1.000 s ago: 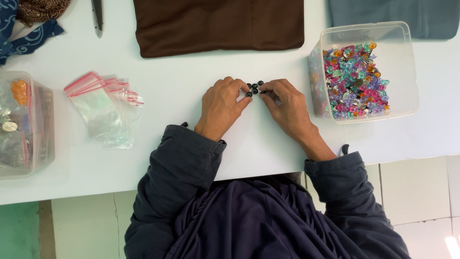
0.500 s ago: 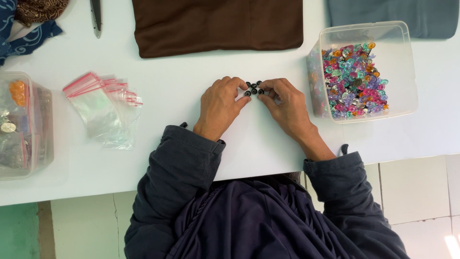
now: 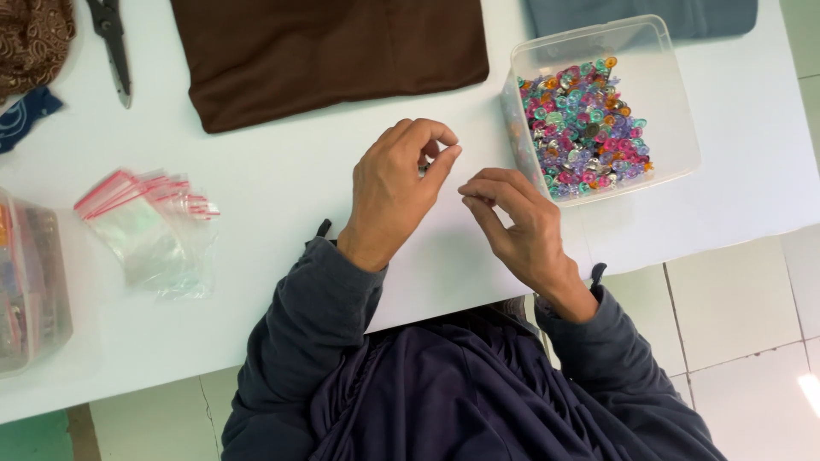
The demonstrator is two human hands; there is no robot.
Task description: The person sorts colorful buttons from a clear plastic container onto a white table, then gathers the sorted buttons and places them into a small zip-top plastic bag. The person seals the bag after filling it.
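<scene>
My left hand [image 3: 395, 189] hovers over the white table [image 3: 282, 196] with thumb and forefinger pinched together. A small dark piece barely shows inside that pinch, mostly hidden by the fingers. My right hand [image 3: 515, 224] is just to its right, a small gap apart. Its fingertips are pinched too, and I see nothing between them. A clear plastic tub [image 3: 658, 94] of several colourful translucent beads [image 3: 581, 128] stands right beyond my right hand.
A folded brown cloth [image 3: 329, 55] lies at the back, scissors [image 3: 111, 38] at the back left. A pile of small zip bags [image 3: 145, 226] is at the left, with a clear box [image 3: 30, 282] at the left edge. Grey-blue cloth [image 3: 641, 15] lies behind the tub.
My hands were joined on a small dark beaded piece at the table's middle. They have now drawn apart, and the piece is mostly hidden in my left fingers.
</scene>
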